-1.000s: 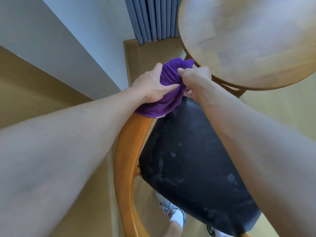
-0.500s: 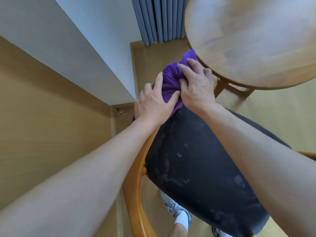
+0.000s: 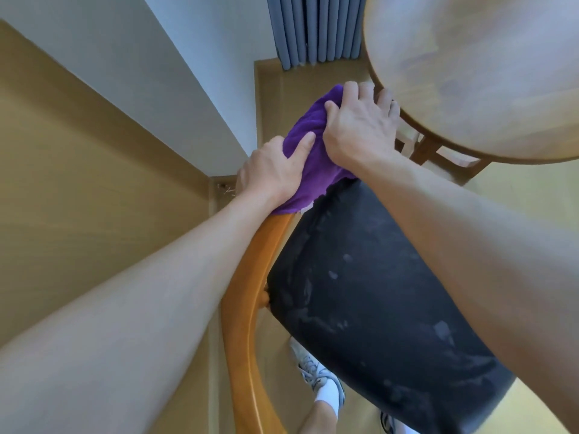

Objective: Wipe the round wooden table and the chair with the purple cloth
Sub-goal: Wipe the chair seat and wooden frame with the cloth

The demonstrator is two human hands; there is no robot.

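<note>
The purple cloth (image 3: 308,158) lies bunched over the far end of the chair's curved wooden rail (image 3: 250,277). My left hand (image 3: 272,170) grips the cloth's near side, thumb pressed into the fabric. My right hand (image 3: 357,126) covers its far side with fingers curled over it, close under the rim of the round wooden table (image 3: 470,73). The chair's black seat (image 3: 376,292) shows pale smudges and sits below both forearms.
A white wall corner and tan panel stand to the left, a grey curtain (image 3: 316,29) at the back. The table's legs (image 3: 438,155) are just right of my right hand. My shoes (image 3: 316,377) are on the wooden floor beneath the chair.
Both hands and the cloth have slid farther along the rail toward the table's edge, and my right hand has moved from pinching the cloth to lying over it.
</note>
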